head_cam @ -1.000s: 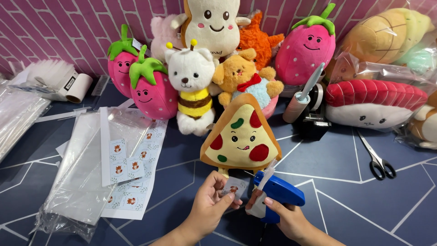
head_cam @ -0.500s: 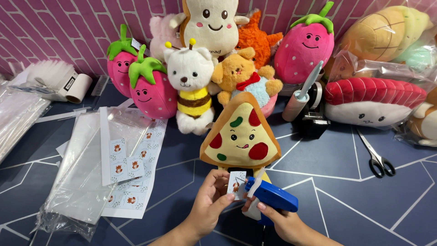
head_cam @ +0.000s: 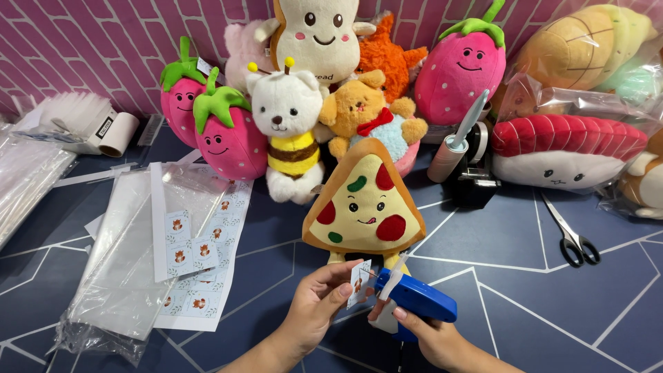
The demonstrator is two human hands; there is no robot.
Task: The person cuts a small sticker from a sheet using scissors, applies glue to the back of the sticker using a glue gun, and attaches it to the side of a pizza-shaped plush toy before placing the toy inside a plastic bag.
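Left hand (head_cam: 314, 311) pinches small paper tag (head_cam: 359, 283) between thumb and fingers, right at bottom edge of pizza plush (head_cam: 364, 204). Right hand (head_cam: 431, 335) wrapped tight around blue tag gun (head_cam: 416, 300), needle poking at tag. Pizza plush stands on desk (head_cam: 511, 276), in front of bee bear (head_cam: 289, 131). Sticker sheets (head_cam: 200, 255) and clear bags off to left, scissors (head_cam: 572, 238) well right.

Scissors (head_cam: 572, 238) at rt, tape dispenser (head_cam: 475, 173), sticker sheets (head_cam: 200, 255) left.
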